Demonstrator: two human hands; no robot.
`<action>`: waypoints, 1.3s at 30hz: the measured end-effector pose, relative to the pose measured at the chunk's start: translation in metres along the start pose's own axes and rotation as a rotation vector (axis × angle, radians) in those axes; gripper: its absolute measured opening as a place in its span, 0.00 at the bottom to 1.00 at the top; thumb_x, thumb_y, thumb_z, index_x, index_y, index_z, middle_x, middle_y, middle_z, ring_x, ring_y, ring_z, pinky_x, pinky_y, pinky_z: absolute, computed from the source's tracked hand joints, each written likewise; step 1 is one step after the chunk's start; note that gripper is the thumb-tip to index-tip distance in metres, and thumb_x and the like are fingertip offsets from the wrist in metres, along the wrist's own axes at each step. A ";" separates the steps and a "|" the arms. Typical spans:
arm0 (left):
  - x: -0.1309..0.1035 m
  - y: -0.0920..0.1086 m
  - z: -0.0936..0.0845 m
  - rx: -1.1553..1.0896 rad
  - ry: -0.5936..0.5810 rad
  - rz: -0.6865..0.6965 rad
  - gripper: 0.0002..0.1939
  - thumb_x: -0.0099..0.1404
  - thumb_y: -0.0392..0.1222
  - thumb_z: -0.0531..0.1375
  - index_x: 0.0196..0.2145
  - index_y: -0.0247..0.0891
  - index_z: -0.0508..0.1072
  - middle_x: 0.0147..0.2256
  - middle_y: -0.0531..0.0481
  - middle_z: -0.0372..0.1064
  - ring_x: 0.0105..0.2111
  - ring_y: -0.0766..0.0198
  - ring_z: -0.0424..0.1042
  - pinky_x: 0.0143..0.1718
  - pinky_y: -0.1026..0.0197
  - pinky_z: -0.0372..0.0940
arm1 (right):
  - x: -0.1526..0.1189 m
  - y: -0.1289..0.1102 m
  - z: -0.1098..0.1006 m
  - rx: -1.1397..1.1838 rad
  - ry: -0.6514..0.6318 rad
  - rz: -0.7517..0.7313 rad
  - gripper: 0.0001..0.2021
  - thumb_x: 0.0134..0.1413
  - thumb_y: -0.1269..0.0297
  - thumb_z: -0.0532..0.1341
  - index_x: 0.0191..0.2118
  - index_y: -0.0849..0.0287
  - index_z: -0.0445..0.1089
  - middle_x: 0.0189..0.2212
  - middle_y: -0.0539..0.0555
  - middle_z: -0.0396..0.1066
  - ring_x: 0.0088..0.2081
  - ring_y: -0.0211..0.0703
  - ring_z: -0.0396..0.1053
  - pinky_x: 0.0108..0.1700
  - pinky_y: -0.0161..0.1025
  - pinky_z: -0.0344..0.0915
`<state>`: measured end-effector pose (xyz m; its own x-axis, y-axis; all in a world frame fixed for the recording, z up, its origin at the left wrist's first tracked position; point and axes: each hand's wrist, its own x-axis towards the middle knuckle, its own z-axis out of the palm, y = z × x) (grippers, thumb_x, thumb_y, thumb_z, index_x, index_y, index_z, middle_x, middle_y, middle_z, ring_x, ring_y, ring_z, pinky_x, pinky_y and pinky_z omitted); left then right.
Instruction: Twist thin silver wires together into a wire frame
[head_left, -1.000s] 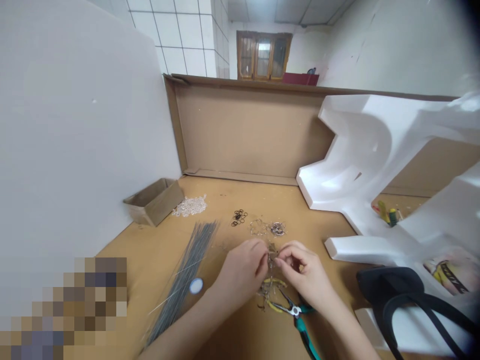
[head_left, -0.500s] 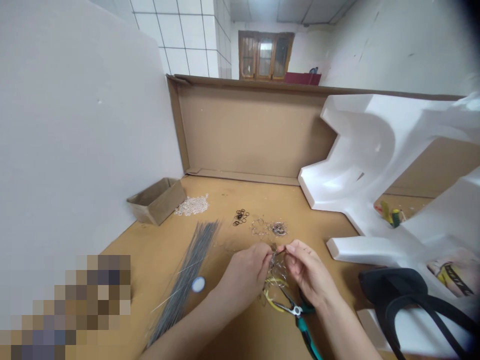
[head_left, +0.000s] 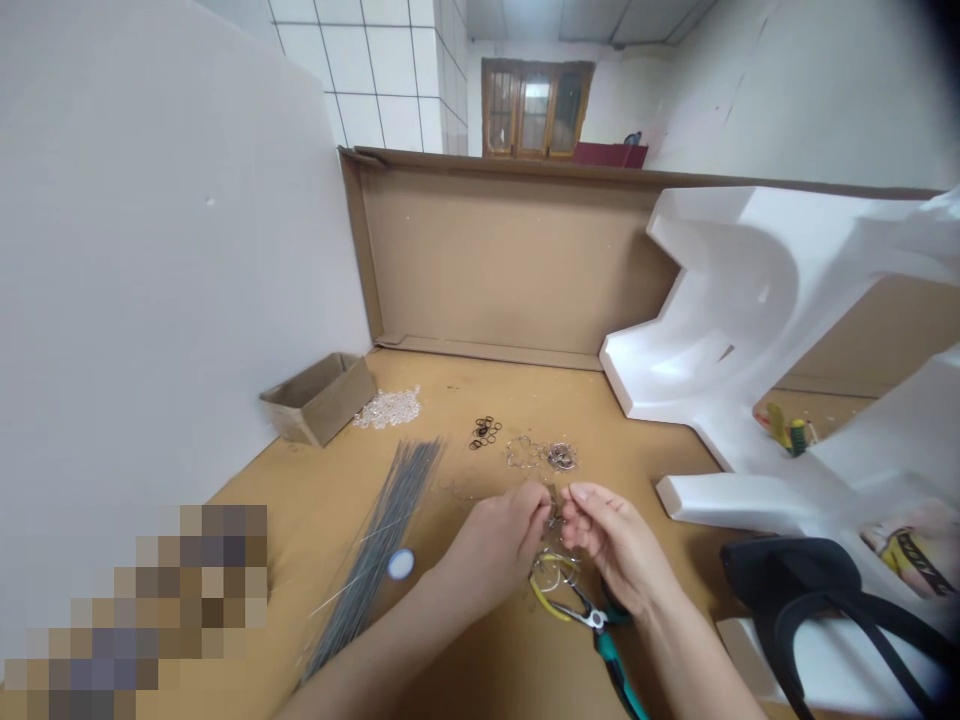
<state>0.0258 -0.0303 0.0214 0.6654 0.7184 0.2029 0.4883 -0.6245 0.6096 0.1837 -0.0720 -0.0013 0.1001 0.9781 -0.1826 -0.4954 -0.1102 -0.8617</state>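
Observation:
My left hand point(head_left: 506, 535) is closed, its fingertips pinched on a thin metal wire piece that I can barely make out. Close on its right, my right hand point(head_left: 611, 540) is curled too, thumb and forefinger pressed together; what they pinch is too small to name. Shiny wire loops point(head_left: 556, 522) hang between the two hands. Below them lie pliers point(head_left: 596, 620) with teal handles, beside a curved yellow piece point(head_left: 546, 598) partly under the wire. Just beyond my fingers sit a tangle of silvery wire rings point(head_left: 561, 456) and a loose wire chain point(head_left: 519, 453).
Grey wires point(head_left: 382, 550) lie bundled on the left by a white round cap point(head_left: 400, 564). Black rings point(head_left: 484, 433), clear beads point(head_left: 390, 408) and a cardboard box point(head_left: 319, 400) are farther back. White foam point(head_left: 637, 385) and a black strapped item point(head_left: 791, 570) stand right.
My right fingertips have drawn slightly away from the left ones, and the hanging wire loops have shifted. The whole view has moved slightly.

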 end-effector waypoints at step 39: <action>0.012 -0.019 0.032 -0.643 0.203 -0.133 0.09 0.67 0.45 0.46 0.32 0.38 0.57 0.23 0.58 0.53 0.23 0.70 0.55 0.26 0.67 0.53 | -0.013 -0.008 -0.005 -1.368 -0.125 -0.772 0.08 0.55 0.70 0.54 0.37 0.55 0.71 0.34 0.54 0.68 0.33 0.40 0.66 0.34 0.36 0.64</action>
<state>0.0431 -0.0196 -0.0120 0.4730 0.8590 0.1960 0.0850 -0.2659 0.9602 0.1910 -0.0844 0.0055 -0.1537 0.8719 0.4650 0.7709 0.4002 -0.4956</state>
